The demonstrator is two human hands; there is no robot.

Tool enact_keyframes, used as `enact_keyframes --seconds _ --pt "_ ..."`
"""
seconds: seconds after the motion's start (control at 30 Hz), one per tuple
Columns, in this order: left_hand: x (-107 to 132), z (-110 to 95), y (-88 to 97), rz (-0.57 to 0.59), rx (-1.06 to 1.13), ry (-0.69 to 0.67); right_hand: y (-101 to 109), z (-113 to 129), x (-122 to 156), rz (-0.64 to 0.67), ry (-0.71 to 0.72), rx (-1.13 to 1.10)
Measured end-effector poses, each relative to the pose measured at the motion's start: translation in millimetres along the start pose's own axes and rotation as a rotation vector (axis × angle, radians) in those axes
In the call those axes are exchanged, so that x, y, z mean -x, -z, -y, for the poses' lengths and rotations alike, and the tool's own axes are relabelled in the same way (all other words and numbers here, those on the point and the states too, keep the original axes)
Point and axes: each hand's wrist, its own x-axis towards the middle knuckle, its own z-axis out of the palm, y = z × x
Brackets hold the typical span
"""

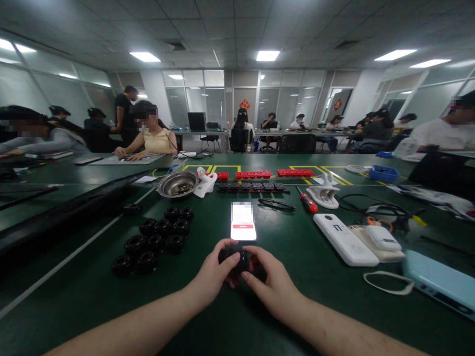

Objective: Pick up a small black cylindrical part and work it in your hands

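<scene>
Both of my hands meet over the green table and grip one small black wheel. My left hand wraps its fingers round the wheel's left side. My right hand pinches it from the right. Just beyond them a lit phone lies flat. To the left sits a cluster of several more black wheels.
A steel bowl, a red-handled screwdriver, red and black part strips, white devices and cables lie farther back and right. A black rail runs along the left. Other people sit at surrounding tables.
</scene>
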Motion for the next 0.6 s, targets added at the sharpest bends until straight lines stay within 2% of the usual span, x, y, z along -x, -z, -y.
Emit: enact_keyframes --seconds 0.33,0.43,0.6 --pt "5.4 0.0 -0.2 0.013 0.012 -0.085 -1.7 -5.2 -2.6 0.022 -0.070 -0.002" --pt "2.9 0.3 0.5 0.020 0.006 -0.052 -2.8 -4.5 -3.3 0.050 -0.081 -0.040" --pt "0.1 -0.9 -1.7 -0.035 -0.054 0.028 -2.8 -0.6 -2.9 0.065 -0.093 -0.023"
